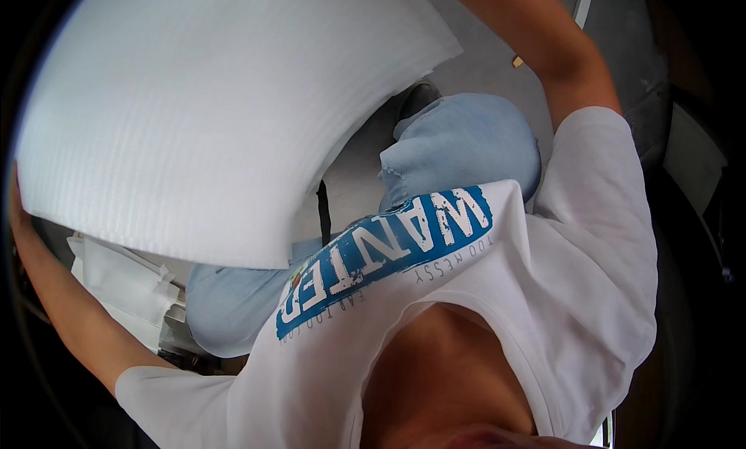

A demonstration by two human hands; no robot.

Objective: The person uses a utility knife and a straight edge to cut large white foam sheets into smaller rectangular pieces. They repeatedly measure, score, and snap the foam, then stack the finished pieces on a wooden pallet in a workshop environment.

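Note:
A large white foam sheet [202, 115] with fine ribbed lines fills the upper left of the head view. It is raised in front of me, curved, and covers part of my lap. At the far left rim, my left hand [15, 196] is closed on the sheet's edge; only a sliver of it shows and the fingertips are hidden. My right arm [536, 37] reaches up and forward past the sheet's far right corner. The right hand lies beyond the top of the picture, so what it touches cannot be seen.
My bent knees in light blue jeans [466, 146] are below the sheet, with a dark shoe [420, 98] beside one. White sheet-like material [124, 282] lies at the lower left. A small yellowish piece [518, 61] rests on the grey floor [489, 72]. A pale strip [583, 5] stands at the upper right.

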